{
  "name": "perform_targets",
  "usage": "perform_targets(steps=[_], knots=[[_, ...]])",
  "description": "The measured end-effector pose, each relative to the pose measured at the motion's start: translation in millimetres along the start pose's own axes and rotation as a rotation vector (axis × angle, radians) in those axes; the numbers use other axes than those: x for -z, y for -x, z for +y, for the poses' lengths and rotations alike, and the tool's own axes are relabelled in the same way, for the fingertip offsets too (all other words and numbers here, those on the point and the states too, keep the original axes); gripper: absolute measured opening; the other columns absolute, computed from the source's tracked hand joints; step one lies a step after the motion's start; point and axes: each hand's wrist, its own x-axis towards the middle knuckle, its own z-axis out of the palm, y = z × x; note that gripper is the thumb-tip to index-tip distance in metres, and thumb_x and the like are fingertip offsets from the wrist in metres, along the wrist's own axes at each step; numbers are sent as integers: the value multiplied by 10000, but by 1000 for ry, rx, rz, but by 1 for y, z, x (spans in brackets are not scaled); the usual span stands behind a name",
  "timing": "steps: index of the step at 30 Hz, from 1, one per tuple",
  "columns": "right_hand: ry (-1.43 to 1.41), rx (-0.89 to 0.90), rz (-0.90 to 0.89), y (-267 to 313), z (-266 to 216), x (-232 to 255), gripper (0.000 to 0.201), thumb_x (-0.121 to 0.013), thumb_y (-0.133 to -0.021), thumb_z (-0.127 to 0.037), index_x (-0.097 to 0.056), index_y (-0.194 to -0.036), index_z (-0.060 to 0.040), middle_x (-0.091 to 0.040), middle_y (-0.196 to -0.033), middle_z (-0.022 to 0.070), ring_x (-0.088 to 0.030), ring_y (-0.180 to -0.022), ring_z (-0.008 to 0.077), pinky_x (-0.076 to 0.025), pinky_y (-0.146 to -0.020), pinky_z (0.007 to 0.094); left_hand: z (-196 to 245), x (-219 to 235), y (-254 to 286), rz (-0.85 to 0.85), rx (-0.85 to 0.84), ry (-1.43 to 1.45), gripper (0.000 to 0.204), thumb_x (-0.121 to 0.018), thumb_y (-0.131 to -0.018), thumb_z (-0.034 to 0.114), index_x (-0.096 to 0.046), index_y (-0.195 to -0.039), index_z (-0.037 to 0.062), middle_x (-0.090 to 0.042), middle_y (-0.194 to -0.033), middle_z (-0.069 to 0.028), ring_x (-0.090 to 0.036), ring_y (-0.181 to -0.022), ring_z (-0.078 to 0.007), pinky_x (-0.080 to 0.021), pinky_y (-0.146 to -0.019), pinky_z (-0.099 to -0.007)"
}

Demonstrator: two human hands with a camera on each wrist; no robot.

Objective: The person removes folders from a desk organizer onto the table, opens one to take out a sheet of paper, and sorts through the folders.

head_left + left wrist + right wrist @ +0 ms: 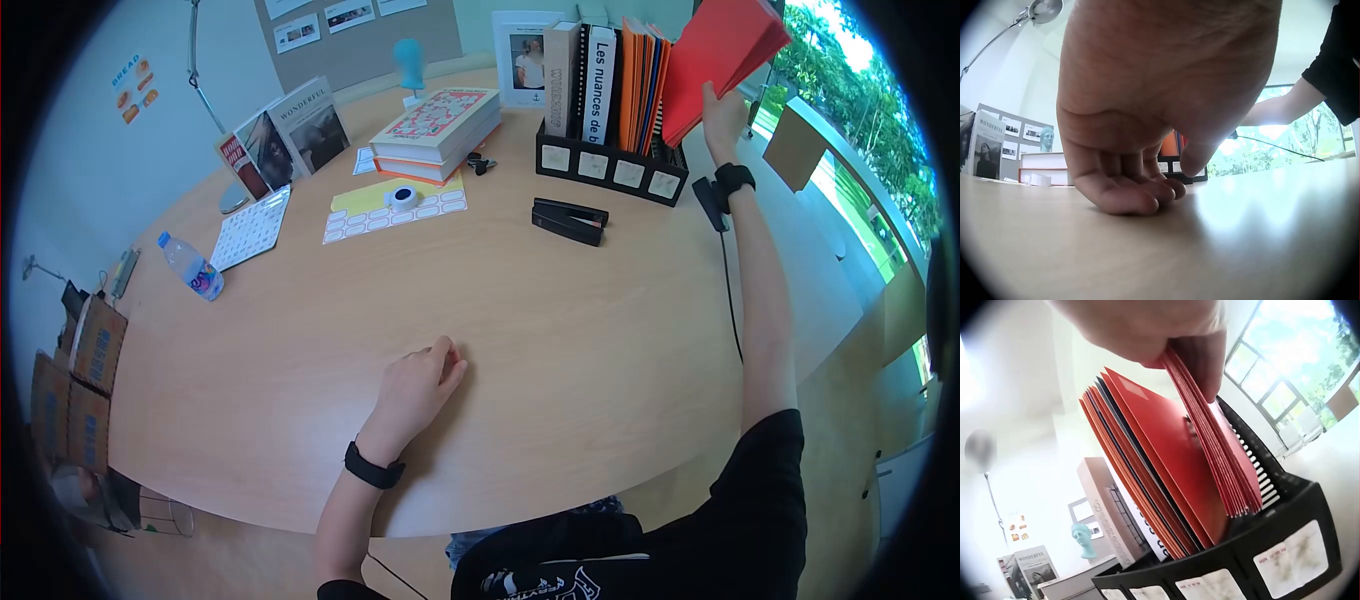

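My right hand (722,122) pinches a stack of red folders (712,62) above the right end of the black file holder (610,170). In the right wrist view, thumb and fingers (1200,362) grip the upper part of the red folders (1219,444), whose lower edges are at the holder (1310,506), beside orange and dark folders (1141,469) and a spiral-bound item. My left hand (415,388) rests on the table with loosely bent fingers and holds nothing; its fingertips touch the wood in the left wrist view (1141,194).
A black stapler (570,220) lies before the holder. Thick books (435,125), a white tape roll (403,198) on label sheets, a keyboard (250,228), a bottle (192,266) and upright books (305,125) stand or lie farther left. A cable (732,290) runs along the right edge.
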Motion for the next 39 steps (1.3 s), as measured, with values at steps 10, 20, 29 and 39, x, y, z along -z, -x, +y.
perform_targets(steps=[10, 20, 29, 39], knots=[[-184, -124, -213, -65, -92, 195, 326, -632, -856, -268, -640, -893, 55, -657, -783, 140, -626, -712, 204, -477, -690, 309, 3, 3, 1, -11, 1, 2, 186, -518, -885, 241, -520, -867, 56, -608, -669, -122, -597, -639, -300, -464, -589, -393], [-752, -498, -844, -9, -190, 305, 285, -643, -850, -170, -572, -1027, 43, -623, -891, 85, -589, -810, 152, -469, -738, 277, 9, 24, -1, 25, 82, 165, 181, -523, -895, 223, -551, -896, 44, -592, -655, -89, -570, -566, -232, -435, -539, -336], [-873, -87, -1222, 23, -242, 295, 275, -571, -864, -217, -598, -827, 54, -515, -521, 161, -543, -525, 307, -469, -574, 371, 62, 63, 23, 246, -108, 664, 248, -608, -824, 158, -468, -980, 26, -501, -916, -43, -516, -856, -127, -418, -581, -228], [-945, 206, -1284, 38, -286, 306, 248, -597, -805, -174, -466, -859, 30, -555, -714, 158, -584, -630, 317, -472, -549, 389, 112, 50, 34, 441, -106, 771, 668, -775, -680, 210, -379, -1164, -24, -468, -1069, -123, -564, -896, -206, -535, -613, -276]])
